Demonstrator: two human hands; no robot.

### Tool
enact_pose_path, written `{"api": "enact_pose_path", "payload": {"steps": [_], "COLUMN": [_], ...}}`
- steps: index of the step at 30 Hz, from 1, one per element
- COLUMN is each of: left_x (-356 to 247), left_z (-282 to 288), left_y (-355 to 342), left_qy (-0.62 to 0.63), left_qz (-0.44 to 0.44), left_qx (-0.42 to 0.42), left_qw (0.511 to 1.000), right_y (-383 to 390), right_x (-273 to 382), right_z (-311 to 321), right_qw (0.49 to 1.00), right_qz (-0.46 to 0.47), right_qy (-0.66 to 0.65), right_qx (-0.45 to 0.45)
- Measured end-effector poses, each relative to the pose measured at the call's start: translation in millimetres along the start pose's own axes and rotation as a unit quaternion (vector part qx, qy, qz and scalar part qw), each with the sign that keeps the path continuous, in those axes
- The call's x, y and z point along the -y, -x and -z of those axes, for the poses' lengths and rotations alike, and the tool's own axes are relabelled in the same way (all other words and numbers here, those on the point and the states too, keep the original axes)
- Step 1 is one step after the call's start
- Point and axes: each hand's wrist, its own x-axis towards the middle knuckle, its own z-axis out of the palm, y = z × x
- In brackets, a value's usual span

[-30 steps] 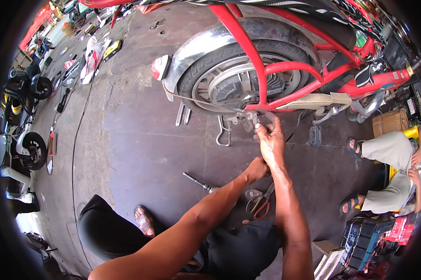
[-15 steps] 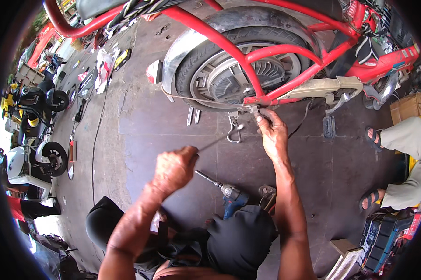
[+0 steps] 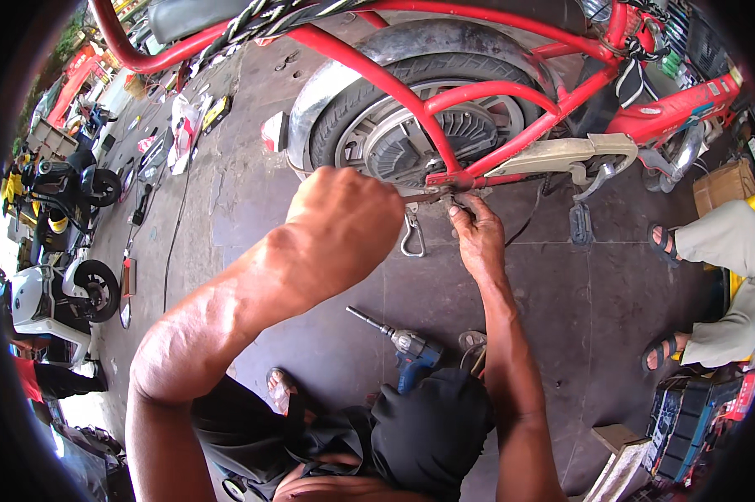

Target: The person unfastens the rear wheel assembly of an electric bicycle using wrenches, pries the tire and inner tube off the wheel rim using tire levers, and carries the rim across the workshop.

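A red two-wheeler's rear wheel (image 3: 419, 138) with a spoked rim stands before me, under a grey mudguard (image 3: 444, 38). At its axle, a red frame bracket (image 3: 451, 179) holds small metal fittings. My left hand (image 3: 348, 222) is closed in a fist on a thin dark rod-like tool (image 3: 423, 197), whose far end reaches the fittings; its handle is hidden. With thumb and fingertips, my right hand (image 3: 478, 234) pinches a small metal part just below the bracket, mostly covered by the fingers. A bent metal stand leg (image 3: 413, 237) hangs beneath.
A blue cordless power tool (image 3: 411, 356) with a long socket lies on the floor between my knees. At the right stand a person's sandalled feet (image 3: 664, 243), a cardboard box (image 3: 726, 188) and a crate (image 3: 687, 427). Parked scooters (image 3: 55, 297) line the left.
My left hand has moved up and right with the rod-like tool, close to the axle bracket. My right hand stays at the metal fittings.
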Motion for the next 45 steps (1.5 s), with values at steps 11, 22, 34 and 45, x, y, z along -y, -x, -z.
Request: {"api": "enact_pose_path", "payload": {"steps": [11, 22, 34, 45], "left_x": [-24, -176, -89, 9], "left_z": [-123, -282, -260, -126], "left_y": [18, -137, 47, 46], "left_qy": [0.216, 0.869, 0.659, 0.296], "left_qz": [0.163, 0.031, 0.185, 0.163], "left_qx": [-0.146, -0.051, 0.037, -0.113], "left_qw": [0.951, 0.491, 0.728, 0.934], "right_y": [-3, -5, -12, 2], "right_x": [-9, -17, -13, -4], "right_z": [2, -16, -10, -14], "right_qw": [0.997, 0.996, 0.999, 0.992], "right_qz": [0.029, 0.059, 0.010, 0.046], "right_qy": [-0.050, 0.026, 0.025, 0.107], "right_qx": [-0.055, -0.069, 0.025, -0.042]}}
